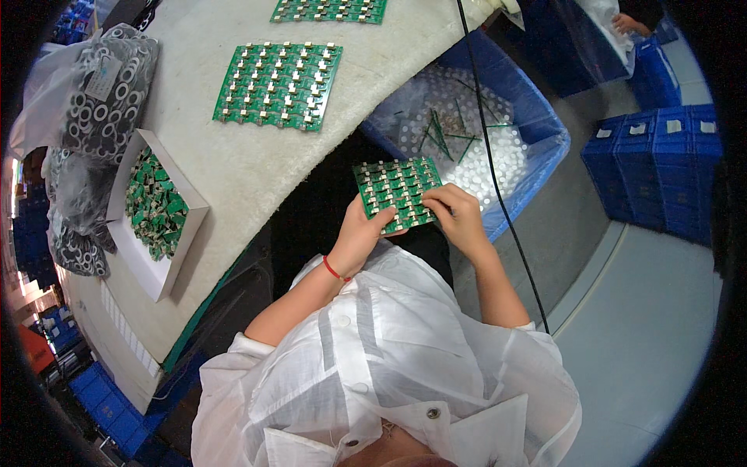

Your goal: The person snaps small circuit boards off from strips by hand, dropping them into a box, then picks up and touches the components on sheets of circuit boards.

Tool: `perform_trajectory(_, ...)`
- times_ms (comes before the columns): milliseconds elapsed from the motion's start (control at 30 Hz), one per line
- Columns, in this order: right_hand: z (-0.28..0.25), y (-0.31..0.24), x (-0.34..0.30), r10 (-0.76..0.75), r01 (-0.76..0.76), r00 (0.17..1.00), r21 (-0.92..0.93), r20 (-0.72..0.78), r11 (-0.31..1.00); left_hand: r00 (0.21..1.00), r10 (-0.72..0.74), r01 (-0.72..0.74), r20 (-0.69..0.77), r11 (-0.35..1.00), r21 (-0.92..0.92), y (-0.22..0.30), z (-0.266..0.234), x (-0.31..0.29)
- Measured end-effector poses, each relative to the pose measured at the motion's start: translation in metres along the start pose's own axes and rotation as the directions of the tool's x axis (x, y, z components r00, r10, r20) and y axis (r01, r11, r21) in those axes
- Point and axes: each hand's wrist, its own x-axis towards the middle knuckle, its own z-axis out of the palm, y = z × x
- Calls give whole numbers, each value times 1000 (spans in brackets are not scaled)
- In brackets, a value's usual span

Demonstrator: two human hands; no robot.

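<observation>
Above lap, beside blue bin (545,128): green circuit panel (397,191) gripped at near edge by left hand (359,233) and right hand (459,218), fingers closed. Best: grip close to one row, bend evenly along break line.

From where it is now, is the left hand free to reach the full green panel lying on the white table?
Probably not at once: the left hand grips the small green panel together with the right hand. The way across the table to the full panel looks unobstructed.
</observation>
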Motion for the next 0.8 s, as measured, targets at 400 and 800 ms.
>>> perform_trajectory(400,-13,-15,-4,4,-2,998,25,-58,1000,1000,10,-11,-28,1000,-27,2,6,3)
perform_trajectory(800,-16,9,-5,468,-397,884,528,-1,751,996,87,-86,-20,995,57,-1,5,1)
